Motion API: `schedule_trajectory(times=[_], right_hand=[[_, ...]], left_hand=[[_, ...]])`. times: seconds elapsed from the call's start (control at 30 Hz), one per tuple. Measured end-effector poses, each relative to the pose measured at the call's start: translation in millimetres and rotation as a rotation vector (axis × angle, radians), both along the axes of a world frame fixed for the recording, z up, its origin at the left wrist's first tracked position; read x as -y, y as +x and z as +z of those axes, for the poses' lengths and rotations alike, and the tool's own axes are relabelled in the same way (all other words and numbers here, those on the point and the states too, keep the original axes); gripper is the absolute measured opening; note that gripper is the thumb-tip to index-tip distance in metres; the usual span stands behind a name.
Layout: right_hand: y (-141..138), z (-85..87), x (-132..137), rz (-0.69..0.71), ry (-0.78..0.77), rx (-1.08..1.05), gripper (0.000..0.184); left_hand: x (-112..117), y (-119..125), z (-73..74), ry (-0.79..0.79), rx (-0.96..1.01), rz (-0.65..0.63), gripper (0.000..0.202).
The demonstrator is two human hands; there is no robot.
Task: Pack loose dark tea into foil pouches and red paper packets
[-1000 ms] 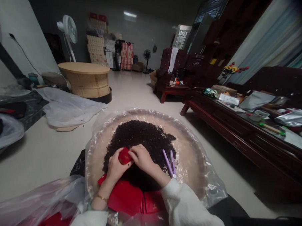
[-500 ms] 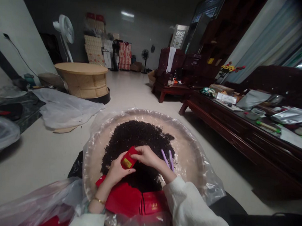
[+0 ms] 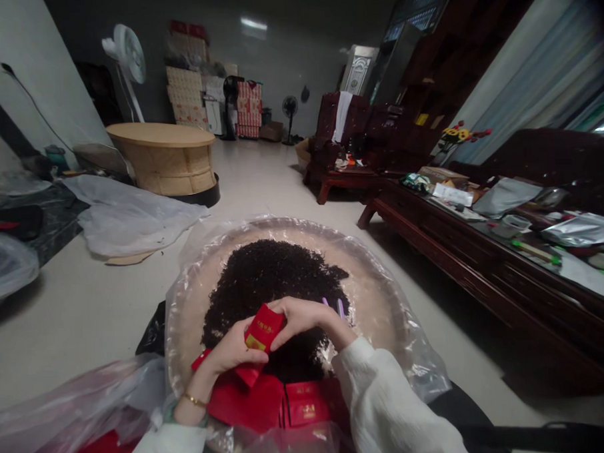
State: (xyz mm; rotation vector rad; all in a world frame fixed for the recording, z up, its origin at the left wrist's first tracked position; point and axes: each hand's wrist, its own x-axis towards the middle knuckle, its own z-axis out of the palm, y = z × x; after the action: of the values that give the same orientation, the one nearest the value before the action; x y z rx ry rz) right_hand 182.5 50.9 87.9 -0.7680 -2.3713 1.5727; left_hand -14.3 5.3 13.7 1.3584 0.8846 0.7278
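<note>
Both hands hold a small red packet (image 3: 264, 329) with gold print over the pile of dark loose tea leaves (image 3: 274, 274). The fingers of my left hand (image 3: 236, 349) are closed around its left side, and my right hand (image 3: 302, 318) grips its right edge. The leaves lie on a wide round tray (image 3: 380, 296) lined with clear plastic. Purple tongs (image 3: 340, 307) stick up beside my right wrist, partly hidden by it. More red packets (image 3: 304, 403) lie at the tray's near edge, below my hands.
A clear plastic bag (image 3: 114, 401) with red packets stands at lower left. Plastic sheeting (image 3: 131, 214) lies on the floor near a round wooden stand (image 3: 163, 159). A long dark wooden table (image 3: 464, 273), cluttered with items, runs along the right. Stacked boxes and fans are at the back.
The red packet has turned more upright, showing more of its printed face. My right hand has shifted slightly right and down, covering more of the tongs.
</note>
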Motion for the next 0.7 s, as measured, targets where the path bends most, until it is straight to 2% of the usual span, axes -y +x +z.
schedule_trajectory(times=[0.1, 0.23, 0.3, 0.57, 0.7], right_hand=[[-5, -2.3, -2, 0.007, -0.058, -0.057, 0.044], [-10, -2.4, -3, -0.033, -0.277, -0.002, 0.052], [-10, -2.5, -5, -0.055, -0.329, 0.006, 0.055], [-6, -3.1, -13, -0.092, -0.204, -0.01, 0.049], [-1, -1.4, -20, -0.249, -0.152, -0.068, 0.05]], left_hand=[[0, -1, -0.1, -0.061, 0.073, -0.006, 0.074], [1, -2, 1.0, -0.096, 0.12, -0.007, 0.076], [0, -2, 1.0, -0.107, 0.129, 0.005, 0.079], [-1, 0, 0.6, -0.14, 0.155, 0.024, 0.081], [1, 1, 1.6, -0.163, 0.113, 0.066, 0.081]])
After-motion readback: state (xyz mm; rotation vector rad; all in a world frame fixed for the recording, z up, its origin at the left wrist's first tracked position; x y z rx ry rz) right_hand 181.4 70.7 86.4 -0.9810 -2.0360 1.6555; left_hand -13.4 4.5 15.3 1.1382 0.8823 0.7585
